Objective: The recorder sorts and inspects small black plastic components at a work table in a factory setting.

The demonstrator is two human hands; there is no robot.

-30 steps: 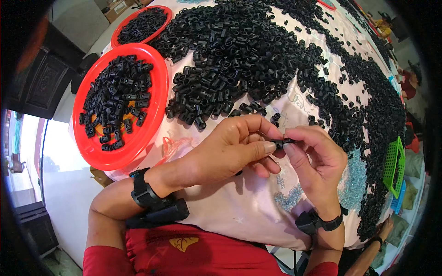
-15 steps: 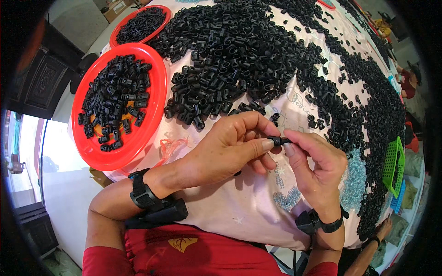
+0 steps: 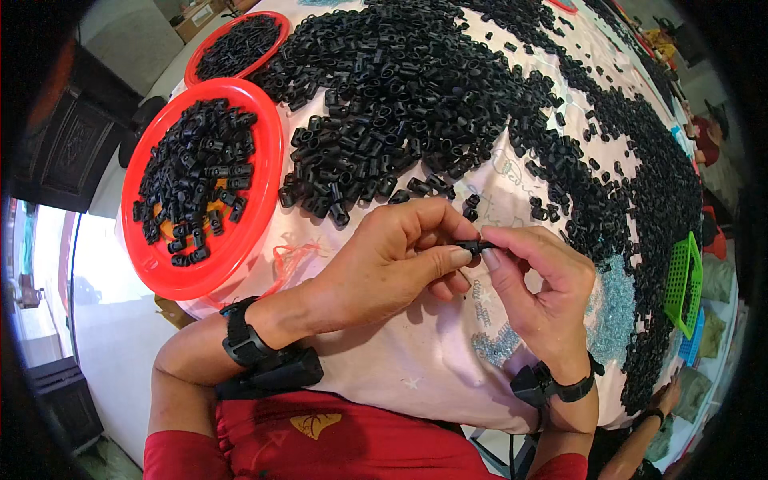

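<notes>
Between both hands is a small black plastic cord lock [image 3: 472, 246], partly hidden by fingertips. My left hand [image 3: 392, 256] pinches its left end between thumb and index finger, with the other fingers curled underneath. My right hand [image 3: 546, 280] closes thumb and index finger on its right end. Just beyond the fingers lie a few loose black parts [image 3: 470, 210] on the pale cloth. A large heap of black cord lock bodies [image 3: 400, 104] spreads beyond my hands. To the left, a red plate [image 3: 268, 152] carries a pile of black cord locks.
A second red plate [image 3: 284, 30] with thin black pieces stands at the far left. Small silvery-blue springs [image 3: 616, 308] lie right of my right hand. A green basket [image 3: 682, 280] sits at the right edge, near another person's arm [image 3: 660, 404]. Red plastic string [image 3: 290, 264] lies beside my left wrist.
Both hands have shifted slightly left in the picture, still pinching the cord lock between them. The whole scene has moved slightly left as well.
</notes>
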